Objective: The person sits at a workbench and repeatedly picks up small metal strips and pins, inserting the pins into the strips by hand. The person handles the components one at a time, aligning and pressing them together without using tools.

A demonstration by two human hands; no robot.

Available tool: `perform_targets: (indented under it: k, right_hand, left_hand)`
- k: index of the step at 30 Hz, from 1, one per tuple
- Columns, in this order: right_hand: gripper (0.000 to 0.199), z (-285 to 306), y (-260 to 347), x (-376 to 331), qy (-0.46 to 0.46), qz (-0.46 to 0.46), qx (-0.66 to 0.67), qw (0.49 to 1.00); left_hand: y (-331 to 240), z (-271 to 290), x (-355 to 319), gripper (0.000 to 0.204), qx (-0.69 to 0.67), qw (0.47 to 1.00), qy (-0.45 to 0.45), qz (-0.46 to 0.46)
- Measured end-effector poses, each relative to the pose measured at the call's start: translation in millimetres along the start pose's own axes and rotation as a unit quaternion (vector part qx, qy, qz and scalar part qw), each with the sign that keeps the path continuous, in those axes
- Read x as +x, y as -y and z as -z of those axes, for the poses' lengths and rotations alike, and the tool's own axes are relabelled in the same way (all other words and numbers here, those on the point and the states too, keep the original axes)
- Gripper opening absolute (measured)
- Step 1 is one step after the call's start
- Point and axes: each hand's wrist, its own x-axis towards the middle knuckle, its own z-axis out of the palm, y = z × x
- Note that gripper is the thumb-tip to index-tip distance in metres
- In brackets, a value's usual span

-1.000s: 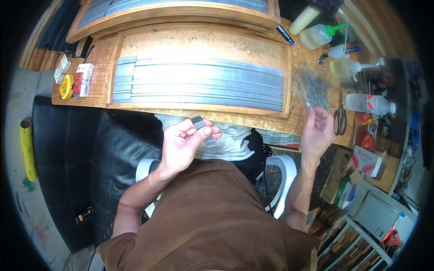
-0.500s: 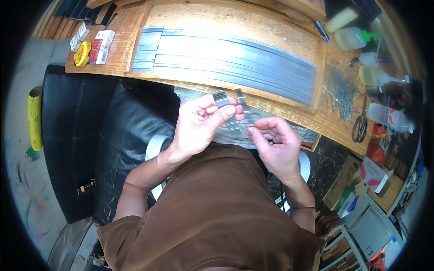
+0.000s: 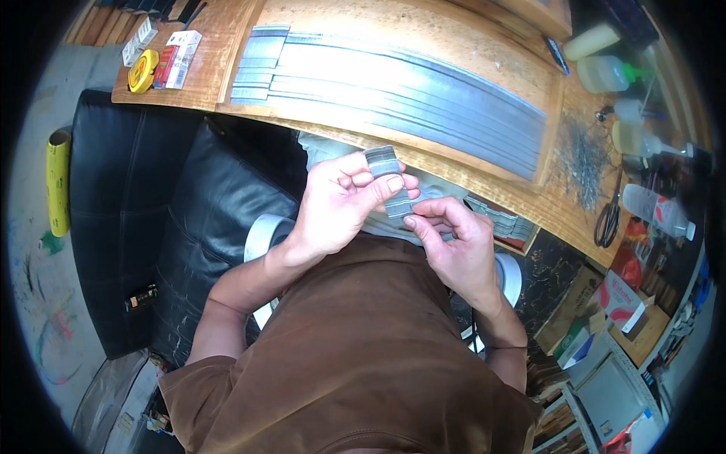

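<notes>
My left hand point(image 3: 340, 200) is closed, its thumb pressing a short grey striped strip piece point(image 3: 382, 163) against the fingers. The piece stands tilted in front of my chest, near the table's front edge. My right hand point(image 3: 457, 238) pinches the lower end of the piece between thumb and forefinger. Whether it is one piece or several stacked together cannot be told. Beyond the hands, long grey strips point(image 3: 408, 94) lie side by side in a wooden-framed recess of the table, with shorter grey pieces point(image 3: 261, 64) at their left end.
An open drawer point(image 3: 522, 246) under the table edge holds grey pieces. Thin wire-like scraps point(image 3: 582, 170) and black scissors point(image 3: 609, 216) lie at the right, near several bottles point(image 3: 605, 73). A yellow tape measure point(image 3: 142, 72) and small boxes point(image 3: 181, 60) sit left. A black sofa point(image 3: 174, 204) stands below.
The narrow striped strip my right hand held apart has been brought against the piece in my left hand. The view has shifted slightly, and both hands stay close together.
</notes>
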Motion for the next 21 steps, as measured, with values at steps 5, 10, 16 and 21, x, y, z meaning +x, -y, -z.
perform_targets:
  k: [5, 10, 16, 21]
  right_hand:
    - [0.019, 10, -13, 2, 0.102, 0.112, 0.016, 0.988]
    - [0.028, 11, -38, 3, 0.153, 0.206, 0.0, 0.967]
    - [0.03, -9, -42, 5, 0.129, 0.237, 0.03, 0.963]
    - [0.031, -13, -49, 10, 0.071, 0.344, -0.023, 0.936]
  left_hand:
    - [-2, 11, 4, 0.022, -0.052, 0.995, 0.043, 0.067]
    - [-10, 10, 2, 0.019, -0.106, 0.988, 0.065, 0.088]
    - [-18, 3, -10, 0.017, 0.012, 0.997, 0.072, -0.007]
    - [-20, 15, -12, 0.034, 0.03, 0.987, 0.143, -0.062]
